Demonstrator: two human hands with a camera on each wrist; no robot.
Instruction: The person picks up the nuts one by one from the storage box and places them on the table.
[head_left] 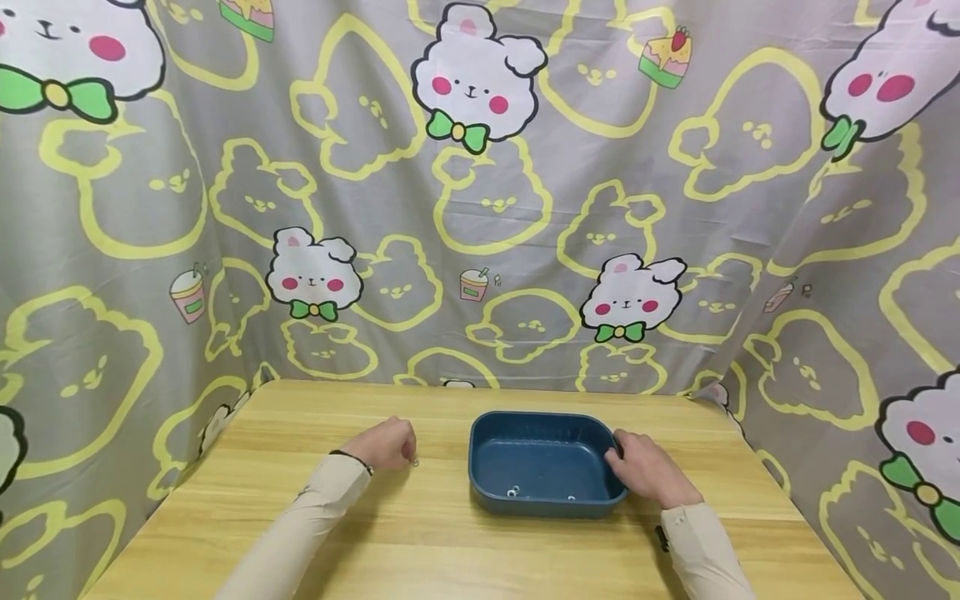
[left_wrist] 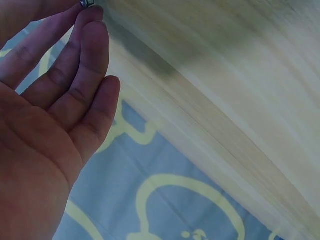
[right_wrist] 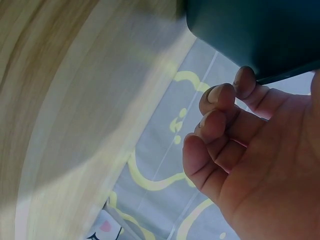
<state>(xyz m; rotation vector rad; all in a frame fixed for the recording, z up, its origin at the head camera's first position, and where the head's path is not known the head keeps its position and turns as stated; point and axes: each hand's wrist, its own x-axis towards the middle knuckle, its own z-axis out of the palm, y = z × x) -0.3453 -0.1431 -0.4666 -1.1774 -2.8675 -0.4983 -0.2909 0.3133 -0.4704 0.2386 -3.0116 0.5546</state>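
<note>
My left hand (head_left: 384,445) is over the table, left of a dark blue plastic box (head_left: 545,506). Between thumb and fingertips it pinches a small silver metal nut (left_wrist: 87,3), seen only in part at the top edge of the left wrist view. Inside the box, a few similar small nuts (head_left: 513,492) lie on the floor near the front wall. My right hand (head_left: 649,468) holds the box by its right rim, thumb on the inner side and fingers outside. In the right wrist view the box wall (right_wrist: 250,35) shows above the curled fingers (right_wrist: 197,155).
The box stands on a light wood-grain table (head_left: 420,550). A grey curtain (head_left: 510,350) with yellow outlines and white rabbit faces hangs along the back and both sides of the table. A dark band (head_left: 662,538) shows by the right wrist.
</note>
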